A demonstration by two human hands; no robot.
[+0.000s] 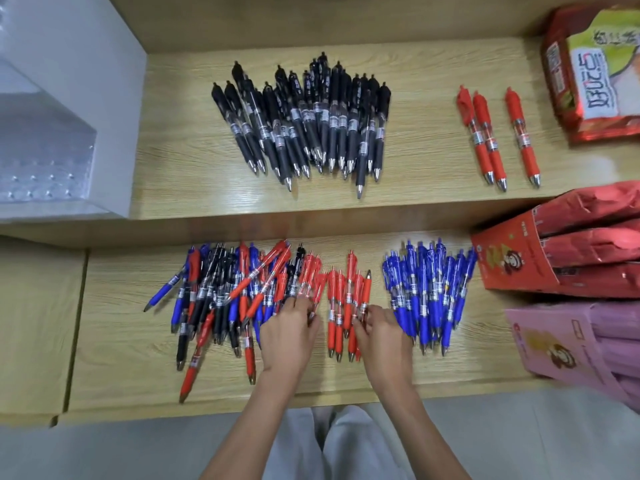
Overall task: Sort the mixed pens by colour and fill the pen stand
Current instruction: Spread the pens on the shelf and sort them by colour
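Observation:
A mixed heap of red, blue and black pens (225, 299) lies on the lower shelf at the left. Beside it lies a small row of red pens (341, 306), then a sorted pile of blue pens (429, 292). On the upper shelf are a pile of black pens (308, 119) and three red pens (491, 136). My left hand (289, 334) pinches a red pen (309, 284) at the right edge of the mixed heap. My right hand (381, 329) pinches a red pen (364, 296) in the red row. A clear acrylic stand (41, 154) sits at the far left.
Red snack packets (595, 71) lie at the upper right. A red carton (540, 251) and a pink carton (575, 344) of packets crowd the right end of the lower shelf. A white panel (104, 98) borders the upper shelf on the left.

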